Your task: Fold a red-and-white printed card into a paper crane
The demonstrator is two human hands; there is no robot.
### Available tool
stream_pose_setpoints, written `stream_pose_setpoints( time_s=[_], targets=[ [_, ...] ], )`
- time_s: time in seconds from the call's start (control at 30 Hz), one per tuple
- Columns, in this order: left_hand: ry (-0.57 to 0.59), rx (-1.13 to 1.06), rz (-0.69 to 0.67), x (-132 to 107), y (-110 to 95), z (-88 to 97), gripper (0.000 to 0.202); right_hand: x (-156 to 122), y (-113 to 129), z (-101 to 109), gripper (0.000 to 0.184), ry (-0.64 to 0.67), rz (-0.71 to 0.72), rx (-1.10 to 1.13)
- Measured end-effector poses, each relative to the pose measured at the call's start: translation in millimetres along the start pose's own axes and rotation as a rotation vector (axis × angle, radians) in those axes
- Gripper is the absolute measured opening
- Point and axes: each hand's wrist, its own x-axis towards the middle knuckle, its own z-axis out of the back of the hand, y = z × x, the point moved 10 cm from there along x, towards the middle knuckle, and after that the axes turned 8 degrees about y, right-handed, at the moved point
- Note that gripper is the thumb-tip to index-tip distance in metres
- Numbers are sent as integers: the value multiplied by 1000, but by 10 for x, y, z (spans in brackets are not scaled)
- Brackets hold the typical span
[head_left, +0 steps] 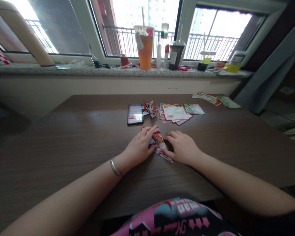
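A folded piece of printed paper point(159, 141), red, orange and white, lies on the table between my hands and narrows to a point toward me. My left hand point(140, 144) holds it down from the left, fingers over its upper part and thumb at its middle. At its right edge, my right hand point(182, 146) grips with curled fingers and thumb. Beyond them sit a phone point(135, 114) with its screen lit and blurred, and a folded paper piece point(151, 108) in similar colours.
A stack of printed sheets point(174, 112) and a green packet point(194, 109) lie behind my right hand. More flat packets point(208, 98) are at the table's far right. On the windowsill point(88, 71) stand an orange drink cup point(145, 49), a dark cup point(176, 55) and bottles.
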Motion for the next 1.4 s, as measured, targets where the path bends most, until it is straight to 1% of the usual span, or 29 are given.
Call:
stream_pose_setpoints(
  time_s=[0.13, 0.2, 0.33, 0.43, 0.57, 0.63, 0.7, 0.77, 0.87, 0.93, 1.0, 1.1, 1.17, 1.23, 1.27, 1.33, 1.4],
  targets=[
    [-41, -104, -10, 2, 7, 38, 73, -30, -19, 32, 59, -40, -16, 48],
    [-46, -154, -4, 2, 21, 38, 73, -35, -18, 28, 68, -54, 0, 78],
    [-36, -234, -31, 4, 3, 15, 73, -34, 2, -10, 72, -48, 50, 128],
    [-47, -277, -75, 2, -31, 16, 74, -30, -2, -22, 74, -42, 52, 160],
    [-55, -424, -54, 12, 29, -19, 74, -23, 0, -32, 85, -33, 38, 184],
    [-57, -529, -28, 21, 91, -58, 75, -19, 4, -42, 85, -28, 35, 196],
    [-68, -603, -8, 30, 149, -90, 75, -14, -10, -54, 82, -22, 30, 213],
    [-80, -639, 2, 38, 190, -105, 74, -5, -54, -65, 78, -19, 23, 242],
    [-78, -650, -9, 48, 191, -92, 71, 12, -173, -67, 75, -39, 20, 322],
    [-62, -638, -36, 54, 158, -62, 68, 23, -278, -62, 72, -69, 21, 407],
    [-52, -577, -75, 56, 112, -11, 62, 36, -398, -74, 69, -92, 7, 495],
    [-67, -397, -172, 41, 11, 104, 43, 54, -535, -106, 61, -106, -4, 591],
    [-84, -297, -246, 15, -59, 175, 37, 58, -594, -109, 61, -124, 3, 627],
    [-86, -227, -301, -15, -109, 218, 37, 51, -643, -96, 60, -156, 12, 632],
    [-78, -193, -324, -29, -131, 224, 38, 44, -654, -81, 63, -174, 28, 619],
    [-47, -102, -376, -61, -185, 208, 39, 36, -660, -76, 69, -180, 63, 574],
    [0, 25, -421, -88, -234, 152, 37, 30, -676, -73, 72, -183, 88, 536]
  ],
)
